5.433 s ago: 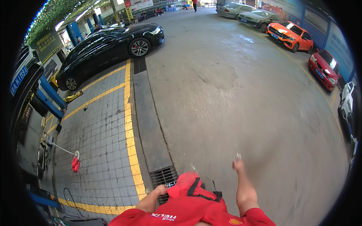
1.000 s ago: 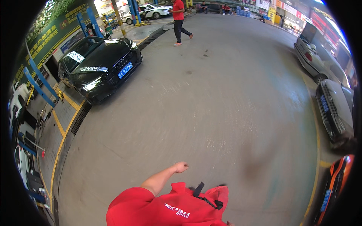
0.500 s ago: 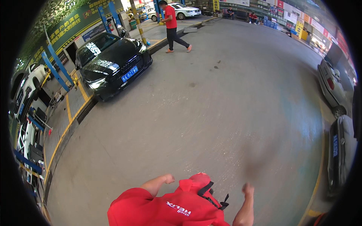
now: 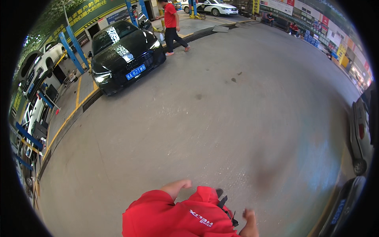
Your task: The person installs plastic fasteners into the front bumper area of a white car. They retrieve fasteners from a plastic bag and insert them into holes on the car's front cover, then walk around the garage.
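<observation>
My left hand (image 4: 186,183) is bent in front of my red shirt (image 4: 173,213), its fingers curled with nothing visible in them. Lower down on the right, my right hand (image 4: 249,215) is also curled and appears to hold nothing. Both hands are in the air above the grey concrete floor (image 4: 197,134), touching no object. A black strap (image 4: 223,201) hangs at my front, between the hands. Ahead on the left stands a black car (image 4: 122,59) with lit headlights. Beside its far front corner walks a person in a red shirt (image 4: 170,19).
Blue lift posts (image 4: 71,49) and a raised white car (image 4: 39,69) line the left side. A drain grate (image 4: 92,100) runs along the yellow-lined bay edge. At the right are parked cars (image 4: 360,130). Far back stands a white car (image 4: 217,7), with seated people near shelves.
My view has shifted, and the parked cars on the right sit farther toward the edge. The person in red has moved left, close to the black car. My right hand is lower in view.
</observation>
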`<state>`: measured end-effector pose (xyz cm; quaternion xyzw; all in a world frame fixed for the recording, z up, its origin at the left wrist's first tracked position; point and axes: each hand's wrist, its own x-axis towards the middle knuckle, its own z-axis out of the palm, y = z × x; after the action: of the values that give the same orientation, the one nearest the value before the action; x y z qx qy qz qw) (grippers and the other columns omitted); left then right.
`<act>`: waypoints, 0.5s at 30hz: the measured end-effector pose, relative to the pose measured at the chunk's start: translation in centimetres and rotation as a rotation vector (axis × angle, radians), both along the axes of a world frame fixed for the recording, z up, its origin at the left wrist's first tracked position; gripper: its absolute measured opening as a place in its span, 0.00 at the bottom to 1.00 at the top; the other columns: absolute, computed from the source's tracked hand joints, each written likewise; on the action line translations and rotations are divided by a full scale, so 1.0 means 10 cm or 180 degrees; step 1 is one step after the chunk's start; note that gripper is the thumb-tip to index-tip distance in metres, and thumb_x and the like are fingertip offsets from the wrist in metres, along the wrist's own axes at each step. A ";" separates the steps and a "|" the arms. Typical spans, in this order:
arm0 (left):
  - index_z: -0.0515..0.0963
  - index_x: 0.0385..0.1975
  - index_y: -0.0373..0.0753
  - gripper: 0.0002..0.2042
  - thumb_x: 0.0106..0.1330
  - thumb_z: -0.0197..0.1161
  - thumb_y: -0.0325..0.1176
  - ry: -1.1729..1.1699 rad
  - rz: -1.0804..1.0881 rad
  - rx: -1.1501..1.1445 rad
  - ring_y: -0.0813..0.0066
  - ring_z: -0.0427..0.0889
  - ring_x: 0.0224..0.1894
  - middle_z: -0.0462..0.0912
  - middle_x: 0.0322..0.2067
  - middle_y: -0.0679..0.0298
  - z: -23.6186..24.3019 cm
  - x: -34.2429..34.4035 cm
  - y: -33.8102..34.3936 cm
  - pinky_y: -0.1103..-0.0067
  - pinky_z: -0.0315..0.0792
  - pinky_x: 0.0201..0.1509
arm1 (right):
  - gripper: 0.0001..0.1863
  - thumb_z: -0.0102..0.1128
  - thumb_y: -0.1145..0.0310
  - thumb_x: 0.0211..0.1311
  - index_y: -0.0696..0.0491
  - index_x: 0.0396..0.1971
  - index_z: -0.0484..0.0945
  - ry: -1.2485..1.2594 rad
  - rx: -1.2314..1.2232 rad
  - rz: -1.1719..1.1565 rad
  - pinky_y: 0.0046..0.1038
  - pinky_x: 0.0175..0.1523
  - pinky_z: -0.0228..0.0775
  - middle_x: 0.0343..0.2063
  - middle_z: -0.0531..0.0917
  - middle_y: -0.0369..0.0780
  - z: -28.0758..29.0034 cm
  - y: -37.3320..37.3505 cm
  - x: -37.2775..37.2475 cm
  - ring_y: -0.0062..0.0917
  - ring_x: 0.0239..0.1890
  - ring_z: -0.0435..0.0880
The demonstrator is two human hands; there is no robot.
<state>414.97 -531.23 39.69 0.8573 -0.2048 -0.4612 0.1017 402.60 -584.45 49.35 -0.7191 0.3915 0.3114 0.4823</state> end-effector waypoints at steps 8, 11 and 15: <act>0.84 0.50 0.42 0.19 0.64 0.62 0.43 -0.0522 0.1249 -0.0884 0.55 0.85 0.52 0.86 0.50 0.52 0.91 2.47 -2.02 0.61 0.78 0.56 | 0.12 0.55 0.59 0.65 0.49 0.39 0.82 0.0580 0.0316 -0.1605 0.43 0.44 0.78 0.39 0.85 0.44 -0.51 -0.81 0.36 0.38 0.44 0.85; 0.84 0.51 0.42 0.19 0.63 0.62 0.42 -0.0544 0.1158 -0.0793 0.55 0.85 0.52 0.86 0.50 0.51 0.85 3.03 -2.52 0.62 0.78 0.55 | 0.10 0.57 0.60 0.64 0.50 0.36 0.81 0.0294 0.0492 -0.1385 0.42 0.41 0.77 0.35 0.85 0.43 -0.53 -1.28 1.08 0.38 0.39 0.85; 0.84 0.51 0.41 0.20 0.63 0.61 0.44 0.0147 0.0874 0.0041 0.56 0.86 0.49 0.88 0.46 0.54 0.82 3.44 -2.95 0.63 0.79 0.53 | 0.08 0.59 0.62 0.63 0.51 0.31 0.79 0.0111 0.0303 -0.0889 0.41 0.36 0.77 0.30 0.84 0.42 -0.56 -2.46 1.83 0.38 0.33 0.85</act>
<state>449.38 -560.75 47.86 0.8671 -0.0802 -0.4638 0.1630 420.92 -609.09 43.70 -0.6285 0.4809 0.2720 0.5476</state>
